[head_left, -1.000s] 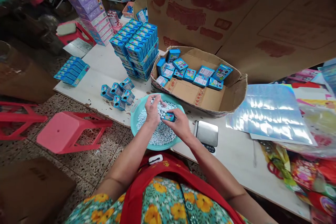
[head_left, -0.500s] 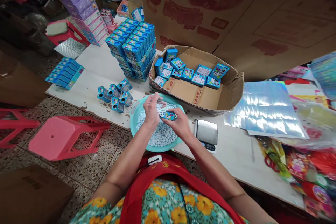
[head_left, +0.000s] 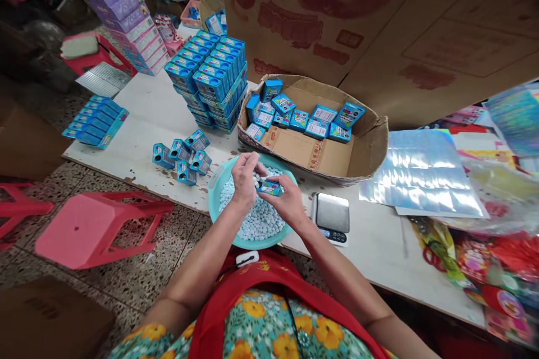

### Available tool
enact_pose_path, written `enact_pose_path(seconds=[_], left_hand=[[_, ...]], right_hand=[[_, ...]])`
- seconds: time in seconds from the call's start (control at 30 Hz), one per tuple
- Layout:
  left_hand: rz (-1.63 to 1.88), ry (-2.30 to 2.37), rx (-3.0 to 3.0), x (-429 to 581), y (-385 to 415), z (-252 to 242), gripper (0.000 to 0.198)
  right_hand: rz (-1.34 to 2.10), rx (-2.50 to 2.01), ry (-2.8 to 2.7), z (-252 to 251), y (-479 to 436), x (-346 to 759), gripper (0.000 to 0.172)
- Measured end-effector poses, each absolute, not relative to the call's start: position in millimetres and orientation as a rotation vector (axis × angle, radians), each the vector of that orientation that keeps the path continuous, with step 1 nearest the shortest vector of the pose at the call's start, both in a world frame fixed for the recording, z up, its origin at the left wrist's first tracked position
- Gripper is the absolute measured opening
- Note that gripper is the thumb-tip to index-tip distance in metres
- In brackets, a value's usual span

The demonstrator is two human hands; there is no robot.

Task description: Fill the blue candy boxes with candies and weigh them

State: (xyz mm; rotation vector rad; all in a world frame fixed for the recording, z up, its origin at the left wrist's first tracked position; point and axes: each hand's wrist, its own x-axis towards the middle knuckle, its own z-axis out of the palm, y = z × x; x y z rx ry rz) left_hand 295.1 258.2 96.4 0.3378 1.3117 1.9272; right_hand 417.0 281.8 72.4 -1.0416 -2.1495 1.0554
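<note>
Over a turquoise basin (head_left: 213, 193) of small pale-blue candies (head_left: 261, 219), my right hand (head_left: 287, 200) grips a small blue candy box (head_left: 270, 187) between thumb and fingers. My left hand (head_left: 245, 180) is closed around some of the candies, held against the left end of that box. Its fingers curl inward, and part of the box's opening is hidden behind them. Left of the basin, several blue boxes (head_left: 180, 150) stand together on the white table (head_left: 145, 171), dark openings showing on some.
A cut-down carton (head_left: 362, 160) with several blue boxes lies behind the basin. A digital scale (head_left: 332, 213) sits to the right, near silvery sheets (head_left: 421, 171). Stacked blue boxes (head_left: 210, 76) rise at back left. A pink stool (head_left: 80, 230) stands on the floor.
Fewer candies show in my left hand, whose fingers have closed in toward the box. My right hand keeps hold of the box in about the same place. The view has shifted slightly.
</note>
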Motion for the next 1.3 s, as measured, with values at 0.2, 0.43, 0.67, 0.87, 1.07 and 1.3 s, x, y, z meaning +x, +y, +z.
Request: enact_pose_path(seconds=[0.2,0.43,0.67,0.87,1.07,1.3], left_hand=[[1.893,1.207,0.341,294,259,99,0.036],[1.643,1.652,0.621,252,245,51,0.037],[1.011,2.105,1.148,262,249,-38,0.027],[0.582,2.204,1.234,303,257,-48,0.038],[0.957,2.125,0.849,284,239,-47,0.020],[1.356,1.893,0.503,281,237,13,0.032]], right_hand=[[1.092,-1.048,-2.104,72,283,415,0.028],[1.181,-1.019,-1.987,69,284,431,0.029],[1.133,-1.098,-1.900,72,289,450,0.034],[1.054,-1.148,-1.905,66,297,457,0.034],[1.047,-1.134,-1.912,62,297,458,0.034],[0.985,-1.101,-2.112,60,298,455,0.029]])
